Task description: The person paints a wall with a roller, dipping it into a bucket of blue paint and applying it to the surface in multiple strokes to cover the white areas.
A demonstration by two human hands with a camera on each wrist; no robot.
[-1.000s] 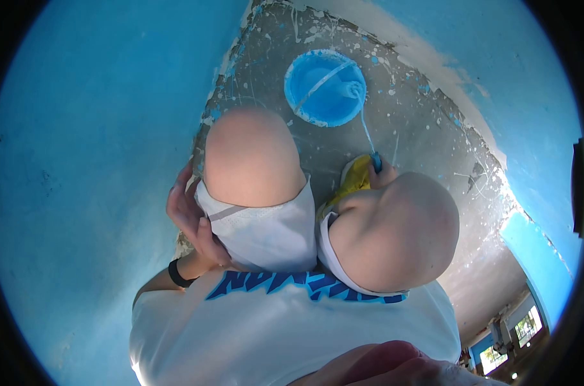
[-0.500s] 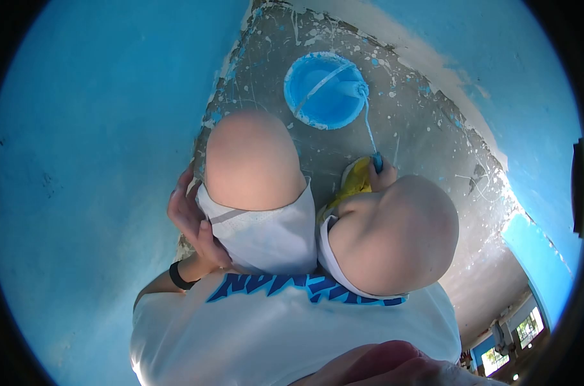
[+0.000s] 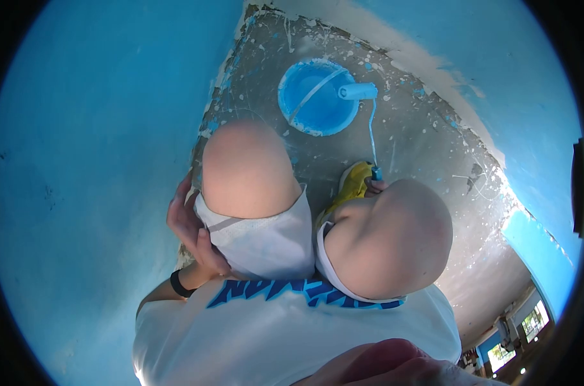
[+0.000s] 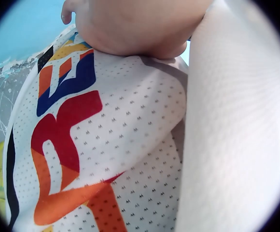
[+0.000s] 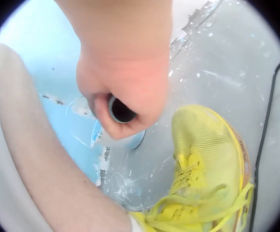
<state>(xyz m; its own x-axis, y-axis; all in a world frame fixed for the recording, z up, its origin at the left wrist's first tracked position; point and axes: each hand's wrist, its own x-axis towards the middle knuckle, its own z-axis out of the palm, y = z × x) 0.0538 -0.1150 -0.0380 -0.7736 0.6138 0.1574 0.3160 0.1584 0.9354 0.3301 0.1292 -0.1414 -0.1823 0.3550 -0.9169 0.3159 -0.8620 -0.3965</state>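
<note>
My right hand (image 3: 375,186) grips the dark handle of a paint roller (image 3: 358,91) beside the right knee, and the roller's thin frame runs away from me. Its blue-coated cover overlaps the right rim of a paint bucket (image 3: 294,91). Blue paint coats the bucket inside, and a pale strip crosses its mouth. In the right wrist view the fingers curl round the handle, whose hollow end (image 5: 123,112) shows. My left hand (image 3: 195,225) rests on the side of the left thigh, over the white shorts (image 4: 125,111), fingers relaxed.
A blue wall (image 3: 99,161) rises close on the left, another (image 3: 517,83) on the right. The grey floor (image 3: 414,135) is spattered with paint. A yellow shoe (image 5: 203,150) stands below the right hand, with a black cable (image 5: 263,140) beyond it.
The roller cover has come up from inside the bucket to its right rim, swinging right. The right hand stays by the knee, gripping the handle. The left hand has not moved from the thigh.
</note>
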